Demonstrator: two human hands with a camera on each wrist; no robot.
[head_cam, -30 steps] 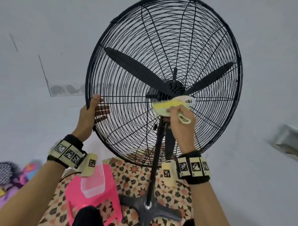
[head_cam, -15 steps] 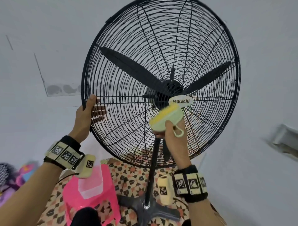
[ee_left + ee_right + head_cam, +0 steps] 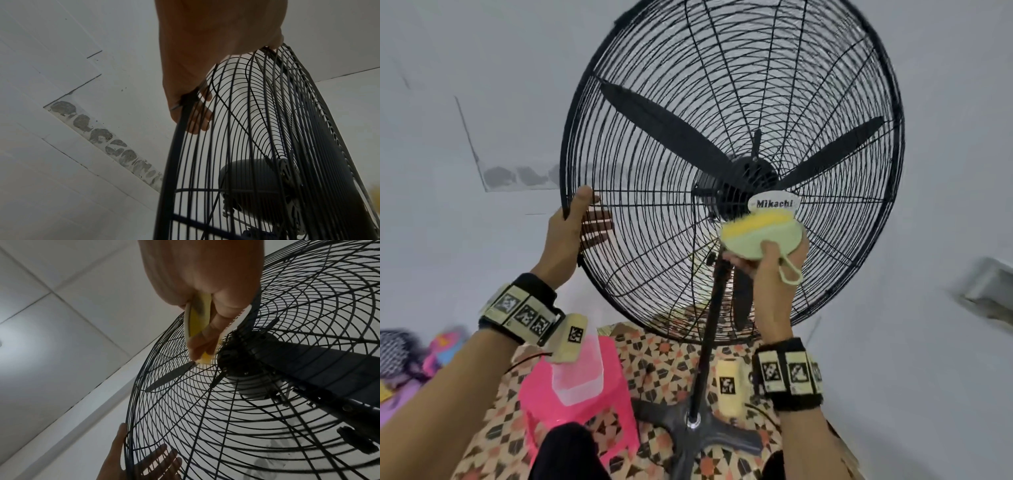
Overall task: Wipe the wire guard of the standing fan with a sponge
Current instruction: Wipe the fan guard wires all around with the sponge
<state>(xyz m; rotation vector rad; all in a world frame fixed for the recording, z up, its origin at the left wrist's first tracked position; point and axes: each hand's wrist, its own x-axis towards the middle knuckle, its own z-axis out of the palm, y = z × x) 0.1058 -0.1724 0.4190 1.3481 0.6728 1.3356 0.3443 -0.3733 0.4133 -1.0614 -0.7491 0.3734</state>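
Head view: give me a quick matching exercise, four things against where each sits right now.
Things:
1. sponge
2. left hand
3. clear tub
4. Mikachi badge

Places:
A. on the pink stool
B. at the wire guard's centre
C. in the right hand, just under the badge
D. on the guard's left rim

Pairs: 1-C, 2-D, 3-A, 4-B

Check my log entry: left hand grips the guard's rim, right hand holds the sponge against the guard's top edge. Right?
Not quite. The left hand does grip the guard rim, but the head view shows the right hand holding the sponge near the centre, just under the badge.
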